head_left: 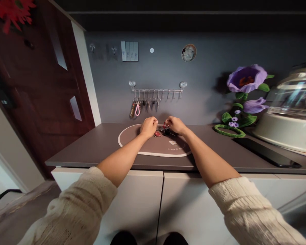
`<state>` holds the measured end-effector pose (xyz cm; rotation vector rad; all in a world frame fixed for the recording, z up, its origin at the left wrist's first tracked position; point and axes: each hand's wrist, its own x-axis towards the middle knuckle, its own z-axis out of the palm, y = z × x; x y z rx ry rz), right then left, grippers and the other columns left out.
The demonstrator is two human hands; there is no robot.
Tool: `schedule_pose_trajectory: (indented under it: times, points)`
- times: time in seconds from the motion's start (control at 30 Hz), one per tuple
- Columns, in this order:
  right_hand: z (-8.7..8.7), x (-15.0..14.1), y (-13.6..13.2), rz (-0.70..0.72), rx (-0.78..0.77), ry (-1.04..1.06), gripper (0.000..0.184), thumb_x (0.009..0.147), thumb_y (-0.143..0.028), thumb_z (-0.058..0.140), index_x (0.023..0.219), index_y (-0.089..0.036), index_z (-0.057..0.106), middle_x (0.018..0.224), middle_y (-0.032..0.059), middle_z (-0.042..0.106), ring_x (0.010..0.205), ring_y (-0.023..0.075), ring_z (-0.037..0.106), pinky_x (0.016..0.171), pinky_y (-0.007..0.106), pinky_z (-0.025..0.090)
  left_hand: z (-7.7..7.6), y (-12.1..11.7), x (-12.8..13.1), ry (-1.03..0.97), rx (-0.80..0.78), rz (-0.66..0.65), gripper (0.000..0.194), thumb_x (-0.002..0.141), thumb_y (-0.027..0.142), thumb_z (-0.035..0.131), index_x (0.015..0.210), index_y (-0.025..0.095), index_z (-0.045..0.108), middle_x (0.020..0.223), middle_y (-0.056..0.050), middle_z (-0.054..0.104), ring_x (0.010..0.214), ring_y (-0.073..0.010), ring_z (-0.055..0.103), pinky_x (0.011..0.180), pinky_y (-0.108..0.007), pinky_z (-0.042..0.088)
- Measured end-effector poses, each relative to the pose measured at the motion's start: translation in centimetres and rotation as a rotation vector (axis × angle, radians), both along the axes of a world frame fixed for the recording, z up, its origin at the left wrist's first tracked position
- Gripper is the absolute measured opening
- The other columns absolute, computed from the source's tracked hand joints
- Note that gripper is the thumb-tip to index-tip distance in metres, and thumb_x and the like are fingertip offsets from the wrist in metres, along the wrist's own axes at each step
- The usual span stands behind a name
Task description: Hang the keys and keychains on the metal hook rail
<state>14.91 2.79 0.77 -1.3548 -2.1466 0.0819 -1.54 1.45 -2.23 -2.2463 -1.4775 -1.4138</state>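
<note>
Over the brown oval mat [132, 141] with a pale border, both my hands are close together. My right hand [175, 125] is closed, pinching a small red loop above a bunch of dark keys [167, 132] that hangs at or rests on the mat. My left hand [149, 127] has its fingers drawn together; what they hold, if anything, is hidden. A small red tag [157, 134] lies between the hands, near the keys. Behind them, a clear hook rail [158, 90] on the wall carries several keys, a pink strap [137, 109] and a brown key fob [132, 109].
At right on the dark countertop [91, 146] stand purple fabric flowers [247, 79], a black phone-like slab [266, 152] and a cream appliance with a clear dome [288, 122]. White cabinet doors [132, 204] are below. A dark red door [46, 78] is at left.
</note>
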Motion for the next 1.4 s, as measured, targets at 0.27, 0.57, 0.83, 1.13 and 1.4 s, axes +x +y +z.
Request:
schedule_pose_trajectory:
  times: [0.27, 0.57, 0.83, 1.13, 1.4]
  points:
    - [0.2, -0.2, -0.2, 0.068, 0.081, 0.191, 0.016, 0.083, -0.021, 0.038, 0.079, -0.016, 0.052, 0.064, 0.0017, 0.059, 0.057, 0.0093, 0.051, 0.059, 0.02, 0.038, -0.1, -0.1, 0.3, 0.092, 0.021, -0.063, 0.011, 0.078, 0.02, 0.047, 0.08, 0.019, 0.058, 0.077, -0.003, 0.061, 0.078, -0.0157, 0.051, 0.073, -0.028, 0.039]
    - [1.0, -0.8, -1.0, 0.179, 0.094, 0.403, 0.012, 0.083, -0.023, 0.04, 0.074, -0.017, 0.047, 0.063, -0.001, 0.056, 0.054, 0.008, 0.051, 0.057, 0.02, 0.04, 0.1, -0.8, 0.6, 0.155, 0.09, -0.091, 0.009, 0.077, 0.022, 0.051, 0.076, 0.02, 0.06, 0.076, -0.002, 0.06, 0.076, -0.0156, 0.05, 0.07, -0.028, 0.038]
    - [1.0, -0.8, -0.5, 0.289, 0.088, 0.592, 0.018, 0.083, -0.033, 0.043, 0.077, -0.017, 0.048, 0.066, 0.0004, 0.057, 0.056, 0.0075, 0.052, 0.059, 0.022, 0.042, 0.4, -1.3, 0.9, 0.18, 0.101, -0.145, 0.015, 0.077, 0.029, 0.052, 0.081, 0.021, 0.064, 0.081, -0.003, 0.059, 0.081, -0.0158, 0.051, 0.075, -0.028, 0.039]
    - [1.6, -1.3, -1.3, 0.375, -0.029, 0.774, 0.029, 0.076, -0.045, 0.052, 0.076, -0.016, 0.05, 0.068, 0.0027, 0.059, 0.058, 0.0081, 0.052, 0.062, 0.023, 0.044, 0.5, -1.4, 1.0, 0.122, 0.098, -0.083, 0.016, 0.075, 0.033, 0.056, 0.079, 0.022, 0.066, 0.08, -0.004, 0.059, 0.081, -0.0167, 0.05, 0.075, -0.029, 0.038]
    - [1.6, -1.2, -1.2, 0.532, -0.129, 0.935, 0.028, 0.071, -0.041, 0.06, 0.077, -0.015, 0.053, 0.069, 0.0022, 0.06, 0.057, 0.0074, 0.052, 0.059, 0.023, 0.045, 0.4, -1.0, 1.0, 0.056, 0.092, -0.08, 0.016, 0.076, 0.03, 0.054, 0.077, 0.02, 0.066, 0.076, -0.003, 0.058, 0.077, -0.015, 0.05, 0.072, -0.027, 0.039]
